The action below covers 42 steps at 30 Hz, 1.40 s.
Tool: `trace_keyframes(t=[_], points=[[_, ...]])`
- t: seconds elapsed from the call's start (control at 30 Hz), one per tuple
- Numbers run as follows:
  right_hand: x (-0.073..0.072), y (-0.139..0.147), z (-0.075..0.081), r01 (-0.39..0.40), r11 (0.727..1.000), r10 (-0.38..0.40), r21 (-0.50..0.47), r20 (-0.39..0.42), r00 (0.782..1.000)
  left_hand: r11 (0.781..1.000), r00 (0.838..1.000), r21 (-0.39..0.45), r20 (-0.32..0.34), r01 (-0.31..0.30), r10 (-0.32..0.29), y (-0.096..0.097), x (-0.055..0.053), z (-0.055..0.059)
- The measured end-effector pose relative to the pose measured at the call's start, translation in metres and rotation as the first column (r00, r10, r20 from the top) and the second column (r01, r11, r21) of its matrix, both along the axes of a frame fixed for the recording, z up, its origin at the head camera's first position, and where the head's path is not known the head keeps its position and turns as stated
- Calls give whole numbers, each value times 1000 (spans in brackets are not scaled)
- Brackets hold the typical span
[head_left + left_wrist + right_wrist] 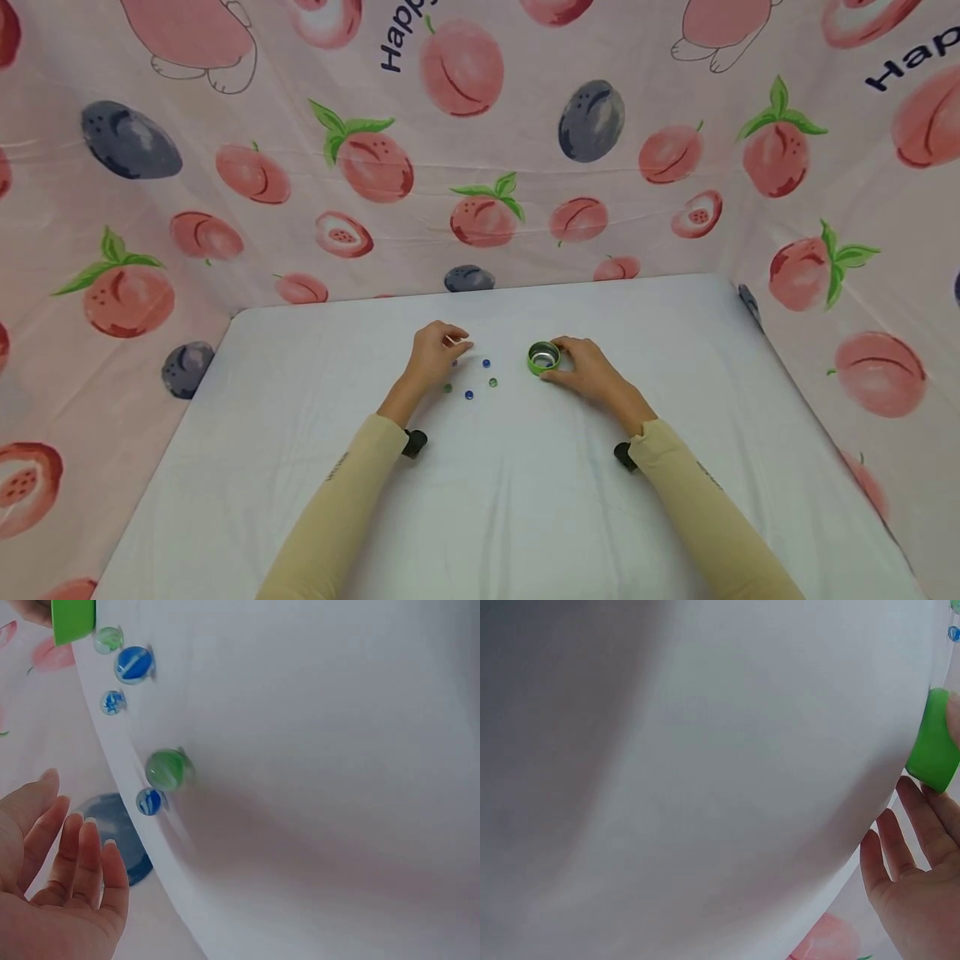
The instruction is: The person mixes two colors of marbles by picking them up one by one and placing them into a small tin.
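Observation:
Several glass marbles lie scattered on the white cloth in the middle of the head view. Among them are a blue marble (pixel 486 363), a green marble (pixel 492 382), a second blue marble (pixel 469 395) and a second green marble (pixel 447 388). My left hand (pixel 435 354) hovers beside the marbles, its fingers loosely bent and nothing held, as the left wrist view shows. To the right, my right hand (pixel 588 368) grips a small round green container (pixel 531 363) between thumb and fingers. Its mouth faces up and its inside looks silvery; what lies at its bottom is too small to tell.
A white cloth (pixel 555 500) covers the table. Behind it and at both sides hangs a pink curtain (pixel 420 233) printed with fruit. Each wrist carries a black camera, the left camera (pixel 415 443) and the right camera (pixel 625 456).

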State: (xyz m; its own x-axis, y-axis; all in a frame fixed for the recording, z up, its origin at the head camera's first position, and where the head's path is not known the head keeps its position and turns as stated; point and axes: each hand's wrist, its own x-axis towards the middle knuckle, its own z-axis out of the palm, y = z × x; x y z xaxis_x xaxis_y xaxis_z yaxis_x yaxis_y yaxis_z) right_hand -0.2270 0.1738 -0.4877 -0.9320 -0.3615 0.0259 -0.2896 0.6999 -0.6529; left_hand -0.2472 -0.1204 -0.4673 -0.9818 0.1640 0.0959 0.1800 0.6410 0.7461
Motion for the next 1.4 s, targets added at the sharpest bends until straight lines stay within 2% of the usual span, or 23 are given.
trace_keyframes(t=[0.2, 0.47, 0.7, 1.1, 1.4], points=[[-1, 0, 0, -5, 1000, 5, -1, -9, 1000, 1000, 1000, -29, -9, -8, 8, -12, -1, -6], [-1, 0, 2, 6, 1000, -6, 2, 1, 1000, 997, 1000, -71, -7, 12, -12, -22, 2, -11], [0, 0, 2, -7, 1000, 7, 0, -17, 1000, 994, 999, -103, 17, 32, -31, -24, 6, -15], [1, 0, 2, 1, 1000, -1, 6, 9, 1000, 987, 998, -159, 57, 30, -21, -27, 8, -22], [2, -2, 4, -1, 1000, 1, 16, 7, 1000, 985, 999, -173, 32, 22, -17, -25, 6, -27]])
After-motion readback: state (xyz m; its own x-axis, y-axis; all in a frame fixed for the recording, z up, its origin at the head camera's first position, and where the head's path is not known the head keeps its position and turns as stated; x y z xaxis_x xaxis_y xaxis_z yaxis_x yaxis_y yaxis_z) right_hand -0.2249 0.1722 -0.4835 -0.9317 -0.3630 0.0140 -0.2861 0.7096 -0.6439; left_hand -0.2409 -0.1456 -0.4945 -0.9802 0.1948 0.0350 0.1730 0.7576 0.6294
